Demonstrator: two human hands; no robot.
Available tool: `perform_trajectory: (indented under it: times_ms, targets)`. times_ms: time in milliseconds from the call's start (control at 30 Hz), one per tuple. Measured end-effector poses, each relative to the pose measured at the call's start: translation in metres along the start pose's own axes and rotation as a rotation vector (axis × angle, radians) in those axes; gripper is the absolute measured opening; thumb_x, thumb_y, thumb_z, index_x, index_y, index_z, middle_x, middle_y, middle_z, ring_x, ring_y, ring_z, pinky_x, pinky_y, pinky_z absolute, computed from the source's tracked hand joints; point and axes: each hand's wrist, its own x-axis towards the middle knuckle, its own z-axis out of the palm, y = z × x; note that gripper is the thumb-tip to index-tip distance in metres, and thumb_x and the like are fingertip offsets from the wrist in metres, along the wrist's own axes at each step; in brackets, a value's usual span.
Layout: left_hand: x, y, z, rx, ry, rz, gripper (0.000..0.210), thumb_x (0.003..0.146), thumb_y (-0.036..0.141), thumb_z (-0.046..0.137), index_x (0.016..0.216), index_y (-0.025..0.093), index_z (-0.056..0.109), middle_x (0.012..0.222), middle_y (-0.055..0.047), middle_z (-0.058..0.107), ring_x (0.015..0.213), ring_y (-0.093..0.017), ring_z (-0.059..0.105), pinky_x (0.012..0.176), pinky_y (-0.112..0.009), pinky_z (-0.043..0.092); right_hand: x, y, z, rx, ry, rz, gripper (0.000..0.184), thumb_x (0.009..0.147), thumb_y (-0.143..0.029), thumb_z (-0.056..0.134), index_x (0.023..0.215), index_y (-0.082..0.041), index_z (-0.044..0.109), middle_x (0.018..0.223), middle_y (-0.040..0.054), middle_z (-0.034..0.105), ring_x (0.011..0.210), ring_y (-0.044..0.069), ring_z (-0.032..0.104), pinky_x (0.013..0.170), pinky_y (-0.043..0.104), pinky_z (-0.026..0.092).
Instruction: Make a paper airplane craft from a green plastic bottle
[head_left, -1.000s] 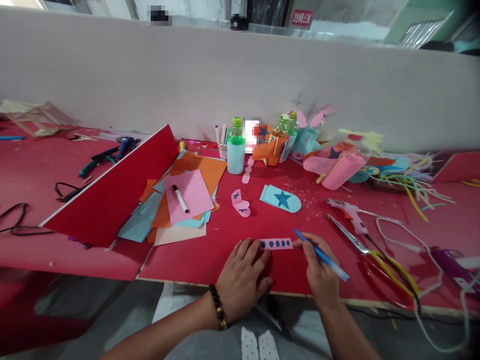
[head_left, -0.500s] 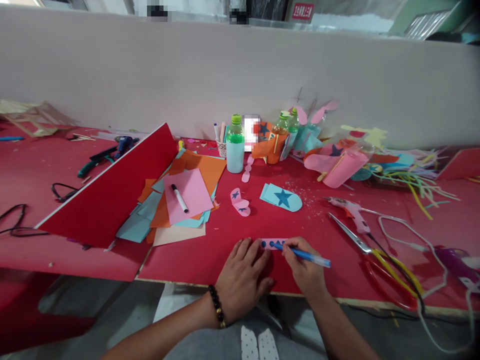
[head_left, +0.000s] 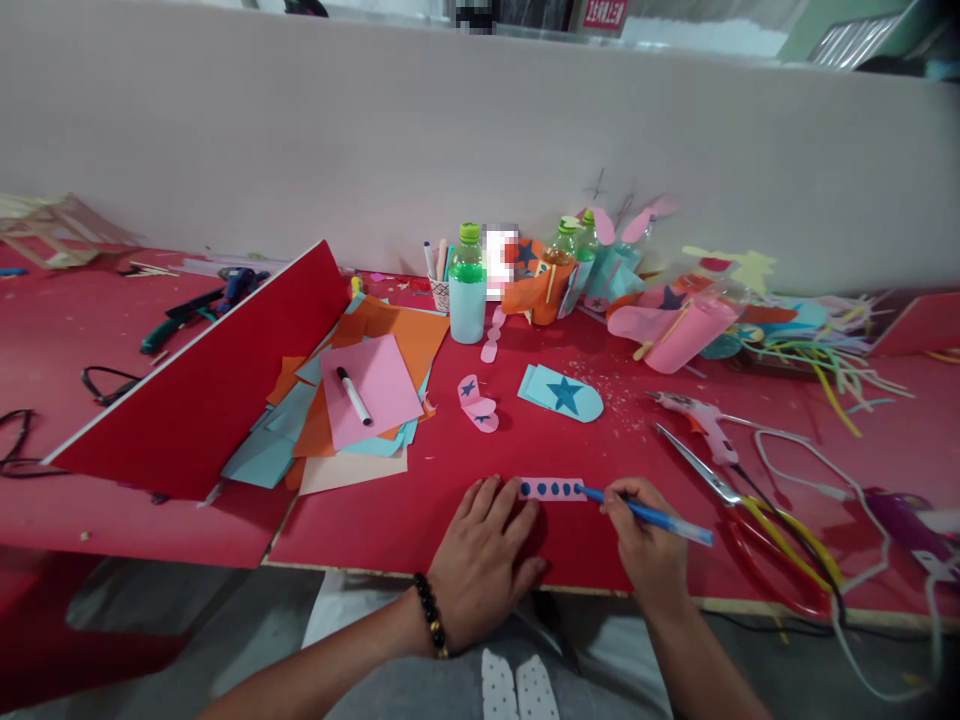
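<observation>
A narrow pink paper strip (head_left: 550, 496) lies near the table's front edge, with a row of several dark blue dots on it. My left hand (head_left: 486, 545) rests flat, fingers stretched out, its fingertips at the strip's left end. In my right hand (head_left: 646, 540) is a blue pen (head_left: 667, 520), gripped like a writing tool, its tip at the last dot by the strip's right end. Beyond the strip lie light blue rounded paper pieces (head_left: 589, 402) with a dark blue star, and a small pink cutout (head_left: 478, 407) with stars.
Scissors (head_left: 739, 505) and a pink glue gun (head_left: 705, 420) with cords lie at the right. Coloured paper sheets (head_left: 390, 370) with a black-capped marker (head_left: 354, 396) are at the left, beside a tilted red board (head_left: 202, 390). Paper-wrapped bottles (head_left: 468, 305) stand along the back.
My right hand has moved right along the strip with the pen. The full row of dots now shows where the hand covered it before. My left hand stays put.
</observation>
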Motion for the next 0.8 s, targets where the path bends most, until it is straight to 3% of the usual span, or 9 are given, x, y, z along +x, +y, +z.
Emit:
perform_trajectory:
  times_ms: [233, 400, 800]
  targets:
    - [0.0001, -0.0004, -0.0003, 0.008, -0.006, 0.015, 0.054, 0.093, 0.055, 0.041, 0.14, 0.03, 0.041, 0.148, -0.005, 0.035, 0.136, -0.031, 0.028, 0.113, -0.051, 0.026, 0.0013, -0.0008, 0.0005, 0.011, 0.057, -0.013, 0.013, 0.087, -0.03, 0.056, 0.078, -0.02, 0.057, 0.065, -0.0012, 0.058, 0.06, 0.014, 0.056, 0.055, 0.023, 0.044]
    - [-0.0003, 0.0002, 0.0011, 0.015, 0.008, 0.01, 0.053, 0.092, 0.055, 0.044, 0.139, 0.03, 0.042, 0.148, -0.005, 0.036, 0.135, -0.031, 0.029, 0.112, -0.051, 0.027, 0.002, -0.0047, 0.0033, -0.016, -0.154, -0.088, 0.011, 0.087, -0.028, 0.056, 0.08, -0.02, 0.059, 0.067, -0.0013, 0.059, 0.057, 0.013, 0.055, 0.054, 0.023, 0.044]
    - [0.0008, -0.0005, 0.0017, 0.004, 0.021, 0.021, 0.054, 0.091, 0.053, 0.048, 0.138, 0.029, 0.044, 0.146, -0.007, 0.037, 0.134, -0.031, 0.03, 0.111, -0.052, 0.027, 0.0042, -0.0083, 0.0077, -0.041, -0.187, -0.106, 0.012, 0.088, -0.03, 0.055, 0.083, -0.021, 0.06, 0.073, 0.0004, 0.064, 0.067, 0.015, 0.062, 0.064, 0.024, 0.049]
